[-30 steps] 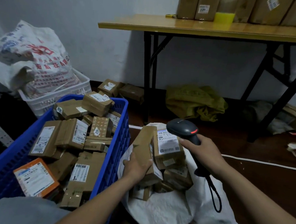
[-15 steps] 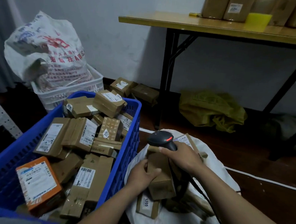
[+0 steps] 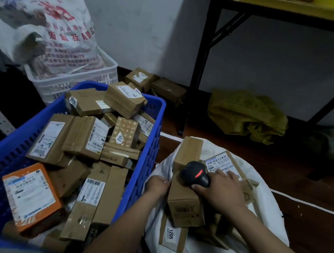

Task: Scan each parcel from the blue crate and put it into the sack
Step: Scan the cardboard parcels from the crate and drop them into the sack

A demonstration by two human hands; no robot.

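Observation:
The blue crate (image 3: 145, 164) at left is full of brown cardboard parcels, with an orange-edged parcel (image 3: 30, 197) at its near corner. To its right the white sack (image 3: 265, 208) lies open on the floor with several parcels inside. My left hand (image 3: 157, 186) holds the left side of a brown parcel (image 3: 184, 204) inside the sack. My right hand (image 3: 220, 193) grips the black scanner (image 3: 195, 173), whose red light shows, and its straight fingers rest on a labelled parcel (image 3: 221, 163) in the sack.
A white basket (image 3: 76, 80) with a printed plastic bag (image 3: 50, 29) stands behind the crate. More parcels (image 3: 155, 84) lie by the wall. A yellow-topped table with black legs (image 3: 204, 56) stands over an olive bag (image 3: 246, 114). A white line (image 3: 305, 203) crosses the dark floor.
Both hands have lowered the scanned parcel into the sack. The right hand with the scanner came down from above the label onto the parcels. The camera has tilted down and moved closer.

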